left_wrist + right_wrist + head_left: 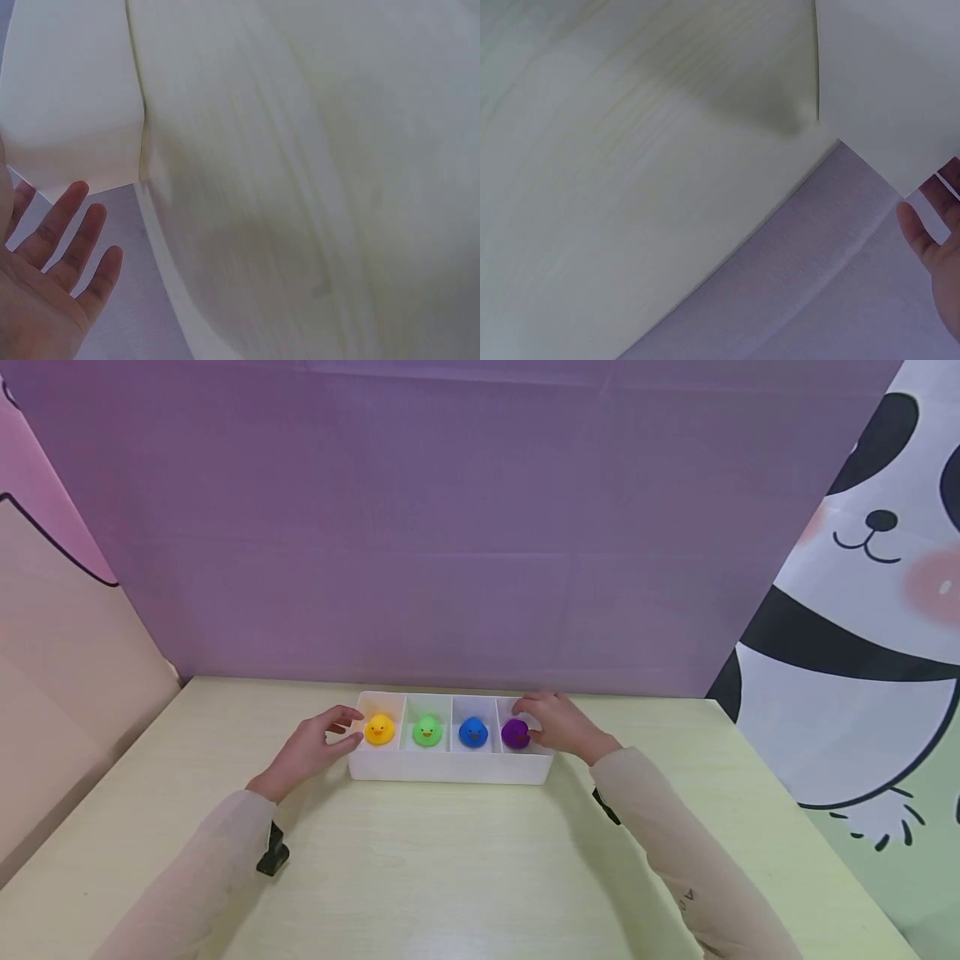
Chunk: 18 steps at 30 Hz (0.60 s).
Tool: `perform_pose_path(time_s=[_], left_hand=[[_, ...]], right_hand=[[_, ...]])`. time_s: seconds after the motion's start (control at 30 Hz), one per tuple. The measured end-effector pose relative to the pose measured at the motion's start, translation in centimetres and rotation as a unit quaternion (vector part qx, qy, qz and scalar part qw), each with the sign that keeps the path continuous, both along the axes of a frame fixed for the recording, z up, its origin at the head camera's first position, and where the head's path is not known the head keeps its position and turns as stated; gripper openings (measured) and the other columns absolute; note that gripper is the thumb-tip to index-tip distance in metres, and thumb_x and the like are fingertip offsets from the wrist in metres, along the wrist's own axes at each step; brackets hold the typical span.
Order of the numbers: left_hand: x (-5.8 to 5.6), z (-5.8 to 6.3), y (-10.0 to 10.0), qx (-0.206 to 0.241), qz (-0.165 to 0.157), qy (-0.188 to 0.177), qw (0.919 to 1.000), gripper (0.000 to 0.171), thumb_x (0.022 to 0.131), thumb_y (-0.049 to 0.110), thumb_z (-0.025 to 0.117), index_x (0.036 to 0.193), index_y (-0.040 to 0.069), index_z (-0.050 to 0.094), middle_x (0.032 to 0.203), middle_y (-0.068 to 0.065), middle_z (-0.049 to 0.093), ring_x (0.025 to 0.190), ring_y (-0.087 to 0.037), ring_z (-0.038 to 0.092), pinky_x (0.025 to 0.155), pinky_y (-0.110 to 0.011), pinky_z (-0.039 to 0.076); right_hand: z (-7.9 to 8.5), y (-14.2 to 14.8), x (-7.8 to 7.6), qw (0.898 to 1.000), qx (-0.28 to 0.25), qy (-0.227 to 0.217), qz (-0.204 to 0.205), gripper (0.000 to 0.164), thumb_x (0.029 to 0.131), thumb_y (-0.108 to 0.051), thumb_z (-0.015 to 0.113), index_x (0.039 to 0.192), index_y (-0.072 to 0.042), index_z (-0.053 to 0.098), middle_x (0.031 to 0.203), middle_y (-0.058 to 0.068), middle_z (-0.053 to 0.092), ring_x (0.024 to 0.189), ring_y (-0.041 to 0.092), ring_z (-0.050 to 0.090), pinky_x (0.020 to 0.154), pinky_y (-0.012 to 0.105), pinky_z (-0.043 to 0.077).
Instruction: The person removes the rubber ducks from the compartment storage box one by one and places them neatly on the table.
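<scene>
Mid-frame, left hand [306, 748] relaxed, right hand [564, 724] loosely spread over the white rectangular plastic tray [450, 767]: one sideways brush could topple that round purple toy duck [513, 734]!

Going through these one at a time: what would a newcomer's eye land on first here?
Probably the bright row in the white divided tray: yellow toy, green toy, blue toy and purple toy, one per compartment, left to right. The left hand and right hand frame the tray's two ends. A large panda picture stands out at the head view's right.
</scene>
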State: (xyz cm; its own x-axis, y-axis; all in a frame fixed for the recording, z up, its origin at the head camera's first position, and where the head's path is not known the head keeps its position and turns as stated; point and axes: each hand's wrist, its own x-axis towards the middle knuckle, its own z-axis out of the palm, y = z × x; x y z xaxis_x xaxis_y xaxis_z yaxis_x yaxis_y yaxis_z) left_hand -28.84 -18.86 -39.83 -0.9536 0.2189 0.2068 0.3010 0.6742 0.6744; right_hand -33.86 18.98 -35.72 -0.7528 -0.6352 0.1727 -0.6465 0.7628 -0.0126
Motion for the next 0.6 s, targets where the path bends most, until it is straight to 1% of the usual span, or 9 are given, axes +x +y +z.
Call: perform_pose_path(time_s=[0.23,0.4,0.6], left_hand=[[0.02,0.04,0.01,0.001,0.003,-0.004,1.0,0.036,0.089,0.025,0.059,0.121,0.011,0.051,0.119,-0.016,0.057,0.107,-0.033,0.053,0.09,-0.049,0.046],[0.03,0.07,0.04,-0.001,0.002,0.0,1.0,0.036,0.089,0.025,0.059,0.121,0.011,0.052,0.118,-0.015,0.057,0.107,-0.032,0.053,0.09,-0.049,0.046],[0.05,0.04,-0.01,0.002,0.0,0.002,1.0,0.035,0.088,0.025,0.059,0.12,0.012,0.052,0.117,-0.014,0.058,0.106,-0.032,0.054,0.09,-0.049,0.045]], right_hand=[[-0.17,-0.38,-0.2,1.0,0.022,-0.004,0.002,0.035,0.073,-0.006,0.073,0.106,-0.008,0.064,0.11,0.007,0.061,0.107,0.027,0.055,0.091,0.053,0.04],[-0.2,-0.55,-0.28,0.999,0.03,-0.013,0.003,0.036,0.072,-0.005,0.074,0.106,-0.01,0.065,0.11,0.006,0.062,0.107,0.025,0.056,0.091,0.054,0.04],[-0.32,-0.68,-0.51,0.999,0.033,-0.018,0.007,0.036,0.071,-0.002,0.074,0.105,-0.01,0.065,0.109,0.006,0.063,0.107,0.024,0.056,0.09,0.052,0.04]])
